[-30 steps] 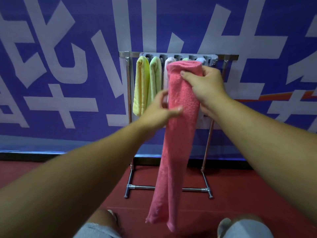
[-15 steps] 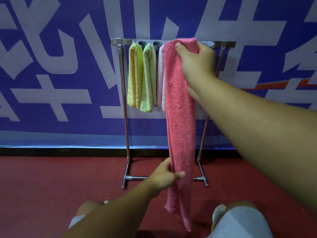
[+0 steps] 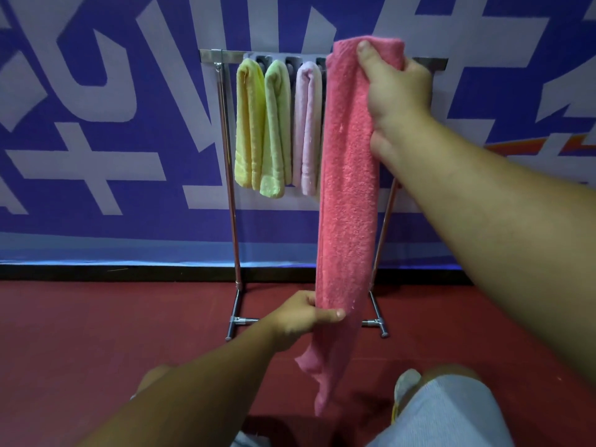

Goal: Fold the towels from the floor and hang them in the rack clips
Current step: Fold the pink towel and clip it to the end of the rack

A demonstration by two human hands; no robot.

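A: What is nearest the camera?
B: Bare knees over the red floor [image 3: 96, 333], then the left hand [image 3: 301, 316] pinching the low part of the pink towel [image 3: 346, 204] between thumb and fingers.

A: And higher up?
B: The right hand [image 3: 395, 91] grips the towel's folded top, thumb on the front; the towel hangs long, in front of the rack [image 3: 230, 188].

A: Behind that?
B: A yellow towel [image 3: 250, 124], a green towel [image 3: 277, 130] and a pale pink towel [image 3: 308, 127] hang side by side in the clips, before a blue banner [image 3: 113, 108].
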